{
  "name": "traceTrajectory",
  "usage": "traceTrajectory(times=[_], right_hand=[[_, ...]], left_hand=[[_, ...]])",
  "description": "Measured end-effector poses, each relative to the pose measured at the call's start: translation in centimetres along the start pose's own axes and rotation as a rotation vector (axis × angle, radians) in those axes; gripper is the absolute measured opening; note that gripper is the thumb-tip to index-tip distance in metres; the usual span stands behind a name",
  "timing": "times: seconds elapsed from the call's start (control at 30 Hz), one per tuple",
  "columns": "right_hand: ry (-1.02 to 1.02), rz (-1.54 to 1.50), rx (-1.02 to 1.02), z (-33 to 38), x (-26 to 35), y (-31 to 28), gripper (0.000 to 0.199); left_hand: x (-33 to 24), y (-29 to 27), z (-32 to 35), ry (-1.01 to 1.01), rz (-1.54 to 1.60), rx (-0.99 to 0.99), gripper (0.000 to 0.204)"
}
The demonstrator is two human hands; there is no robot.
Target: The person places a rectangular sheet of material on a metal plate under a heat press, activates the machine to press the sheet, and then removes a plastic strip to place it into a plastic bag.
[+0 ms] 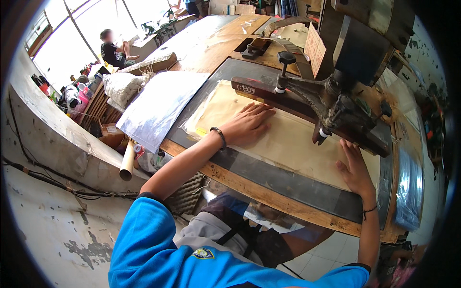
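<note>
A long cream sheet or stack of sheets (293, 149), edged with clear plastic, lies on the dark mat (288, 174) of a wooden table. My left hand (248, 126) rests on its left part, fingers stretched out and palm down, fingertips close to a dark red-brown bar (257, 92). Farther right, my right hand (356, 170) touches the sheet's right end with its fingers apart, the tips beside the bar. Neither hand grips anything. A dark metal machine arm (331, 98) holds the bar over the sheet, hiding part of its far edge.
White sheeting (165, 103) hangs over the table's left edge, near a cardboard tube (127, 162). Clear plastic (409, 192) lies at the right edge. A black knob (286, 58) stands up from the machine. At the far left sits a person (114, 54).
</note>
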State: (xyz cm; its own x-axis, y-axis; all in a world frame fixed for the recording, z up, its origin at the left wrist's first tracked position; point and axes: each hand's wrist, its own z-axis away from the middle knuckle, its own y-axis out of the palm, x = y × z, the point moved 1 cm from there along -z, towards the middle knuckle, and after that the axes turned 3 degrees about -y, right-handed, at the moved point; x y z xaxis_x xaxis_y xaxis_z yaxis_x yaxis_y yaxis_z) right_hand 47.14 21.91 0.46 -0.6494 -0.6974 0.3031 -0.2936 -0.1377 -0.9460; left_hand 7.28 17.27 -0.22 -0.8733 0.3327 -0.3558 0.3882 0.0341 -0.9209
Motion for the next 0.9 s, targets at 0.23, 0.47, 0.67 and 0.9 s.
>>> traceTrajectory(times=[0.23, 0.47, 0.67, 0.9], right_hand=[[0.044, -0.094, 0.003, -0.1, 0.4, -0.3, 0.063], [0.013, -0.028, 0.023, 0.3, 0.8, -0.6, 0.062], [-0.019, -0.034, 0.009, 0.4, 0.7, -0.5, 0.062], [-0.013, -0.078, 0.103, 1.0, 2.0, -2.0, 0.064]], left_hand=[[0.5, 0.3, -0.1, 0.014, 0.013, -0.06, 0.051], [0.2, 0.3, -0.1, 0.004, -0.04, -0.1, 0.052], [0.4, 0.1, 0.4, 0.017, -0.016, -0.093, 0.052], [2.1, -1.8, 3.1, -0.036, 0.027, -0.131, 0.05]])
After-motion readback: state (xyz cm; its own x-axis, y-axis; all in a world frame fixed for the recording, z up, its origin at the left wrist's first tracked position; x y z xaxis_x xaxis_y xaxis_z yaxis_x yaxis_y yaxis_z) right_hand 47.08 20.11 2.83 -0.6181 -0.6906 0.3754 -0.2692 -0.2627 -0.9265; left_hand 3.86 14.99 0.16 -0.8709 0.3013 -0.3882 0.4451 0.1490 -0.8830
